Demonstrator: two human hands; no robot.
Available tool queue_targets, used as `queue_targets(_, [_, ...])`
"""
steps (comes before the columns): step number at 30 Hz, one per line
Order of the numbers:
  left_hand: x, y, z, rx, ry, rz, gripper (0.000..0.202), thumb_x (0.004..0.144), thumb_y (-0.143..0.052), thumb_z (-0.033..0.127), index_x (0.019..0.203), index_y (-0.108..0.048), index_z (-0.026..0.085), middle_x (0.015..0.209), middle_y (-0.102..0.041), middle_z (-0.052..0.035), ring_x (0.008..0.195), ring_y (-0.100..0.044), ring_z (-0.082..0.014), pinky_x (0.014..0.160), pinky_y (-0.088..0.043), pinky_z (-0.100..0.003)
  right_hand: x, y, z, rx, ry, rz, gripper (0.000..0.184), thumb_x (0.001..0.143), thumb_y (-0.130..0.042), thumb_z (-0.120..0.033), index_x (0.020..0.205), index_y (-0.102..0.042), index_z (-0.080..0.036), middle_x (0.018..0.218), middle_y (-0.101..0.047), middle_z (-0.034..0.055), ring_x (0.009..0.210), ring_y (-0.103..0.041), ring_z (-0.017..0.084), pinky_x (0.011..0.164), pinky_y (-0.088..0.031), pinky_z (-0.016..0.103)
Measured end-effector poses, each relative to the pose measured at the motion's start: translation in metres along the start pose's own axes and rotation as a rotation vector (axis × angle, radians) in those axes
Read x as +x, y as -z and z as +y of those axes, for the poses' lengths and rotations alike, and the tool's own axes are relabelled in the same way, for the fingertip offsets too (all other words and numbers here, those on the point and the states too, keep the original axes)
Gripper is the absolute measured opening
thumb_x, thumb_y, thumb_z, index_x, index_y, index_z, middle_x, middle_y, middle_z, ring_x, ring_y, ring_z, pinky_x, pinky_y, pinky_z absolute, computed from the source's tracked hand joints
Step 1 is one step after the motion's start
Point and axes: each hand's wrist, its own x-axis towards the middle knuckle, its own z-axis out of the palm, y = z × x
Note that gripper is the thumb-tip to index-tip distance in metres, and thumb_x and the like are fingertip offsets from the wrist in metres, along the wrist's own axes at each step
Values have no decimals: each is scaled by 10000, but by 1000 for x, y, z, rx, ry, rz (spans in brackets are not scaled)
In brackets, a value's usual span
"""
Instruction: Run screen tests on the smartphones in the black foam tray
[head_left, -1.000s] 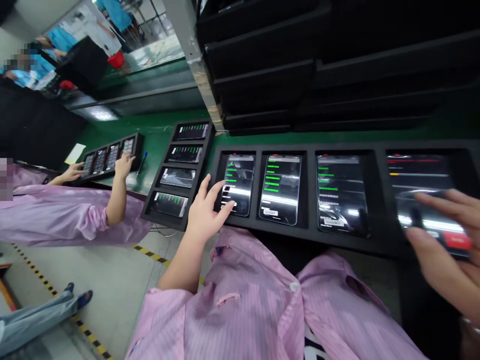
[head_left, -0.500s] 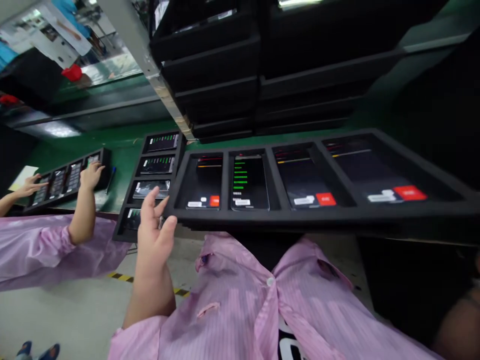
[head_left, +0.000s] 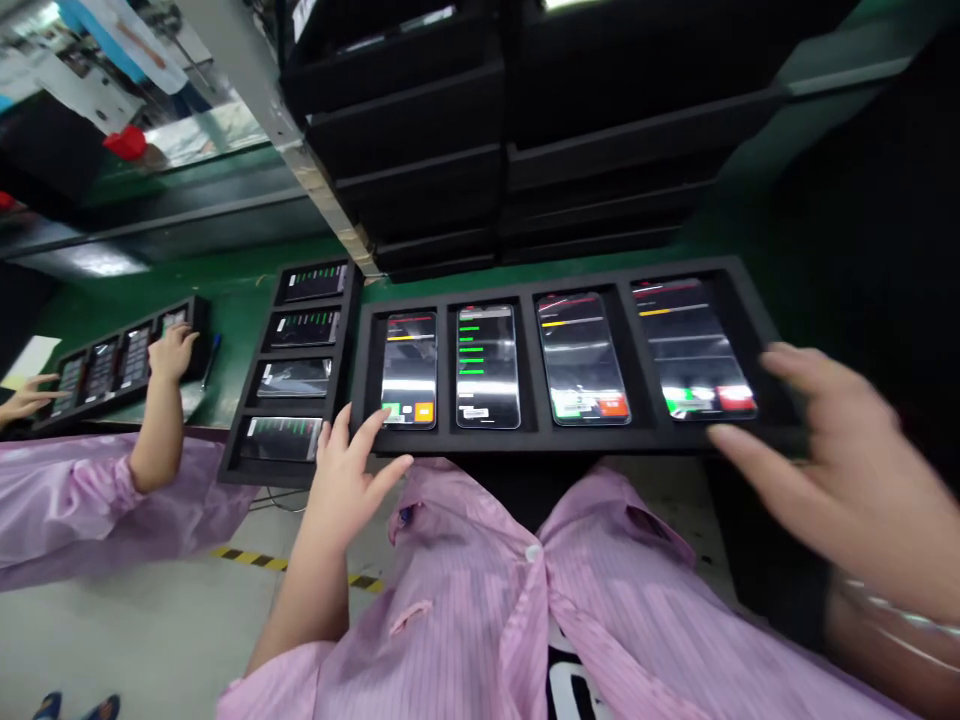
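In front of me lies a black foam tray [head_left: 592,440] with several phones in its slots. The leftmost phone [head_left: 409,375] has a green and an orange button on its dark screen. Green lines of text run down the second phone [head_left: 487,370]. Both the third phone [head_left: 583,360] and the rightmost phone [head_left: 694,350] show green and red buttons. At the tray's left end, my left hand [head_left: 349,480] has its fingers apart, the index fingertip by the leftmost phone's green button. My right hand [head_left: 847,460], slightly blurred, is spread around the tray's right end, holding nothing.
Left of my tray, a second black tray [head_left: 281,408] holds several phones. Farther left, a co-worker's hand [head_left: 171,350] is over another phone tray [head_left: 112,395], near a blue pen [head_left: 211,360]. Stacked black trays [head_left: 420,150] stand behind, beside a metal post [head_left: 300,150].
My right hand has come from the lower right edge to the tray's right end. The tray's right side sits lower and flatter. My left hand's index finger has moved onto the leftmost phone.
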Motion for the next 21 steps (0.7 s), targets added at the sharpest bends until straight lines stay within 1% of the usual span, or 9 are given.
queue_targets(2, [0,-8,-1,67,-23,27,577,994,-552,628,1453,-603,281,1549,-469,-215,1526,-392,-423,1234,-274,-718,4,-19,-32,147,165,-77,641,1024,-588,-442,1586,-396,-201,1472,-578,203,1447,-503,377,1206,-420,645])
queue_targets(3, [1,-11,-1,78,-35,41,562,999,-549,618,1445,-610,282,1548,-463,-216,1519,-402,-424,1234,-268,-724,6,-29,-46,173,271,-140,609,1035,-573,-403,1576,-388,-196,1454,-603,182,1452,-501,365,1242,-350,681])
queue_targets(4, [1,-12,-2,72,-40,52,564,998,-553,615,1452,-602,285,1547,-459,-214,1510,-413,-423,1228,-283,-723,8,-38,-57,180,345,-169,576,1039,-568,-379,1554,-399,-183,1441,-621,172,1452,-504,362,1243,-335,696])
queue_targets(7, [2,-14,-5,5,-24,83,659,976,-580,640,1524,-509,281,1556,-458,-212,1510,-411,-425,1203,-341,-713,12,-57,-73,93,398,-232,518,1053,-552,-364,1504,-423,-145,1418,-646,163,1441,-513,376,1216,-359,714])
queue_targets(9, [3,-16,-9,-35,-18,99,749,968,-590,649,1587,-408,269,1569,-460,-213,1534,-377,-423,1215,-327,-707,11,-57,-68,71,386,-235,512,1056,-550,-389,1484,-440,-130,1413,-649,168,1433,-522,375,1214,-366,704])
queue_targets(12, [3,-21,-13,-81,-13,117,811,970,-598,639,1631,-319,262,1611,-430,-201,1566,-329,-402,1258,-281,-665,2,-44,-47,62,305,-154,499,1048,-558,-403,1466,-474,-145,1380,-667,168,1397,-560,361,1225,-356,690])
queue_targets(14, [4,-24,-15,-112,-1,132,822,960,-618,639,1633,-324,270,1631,-410,-190,1566,-334,-395,1270,-279,-636,-6,-34,-29,0,206,-73,470,1036,-570,-385,1446,-510,-163,1302,-701,165,1337,-607,372,1199,-378,700])
queue_targets(17, [7,-24,-16,-141,-5,155,847,944,-637,652,1634,-335,263,1618,-440,-193,1524,-400,-407,1256,-308,-630,-15,-27,-11,-58,111,-28,454,1027,-579,-394,1430,-541,-190,1218,-722,155,1276,-647,392,1160,-420,713])
queue_targets(21, [16,-16,-10,-141,-26,200,820,942,-639,655,1606,-394,241,1572,-507,-201,1473,-476,-406,1228,-355,-620,-10,-31,-18,34,116,-4,497,1010,-604,-363,1482,-506,-237,1290,-702,136,1329,-619,372,1200,-406,682])
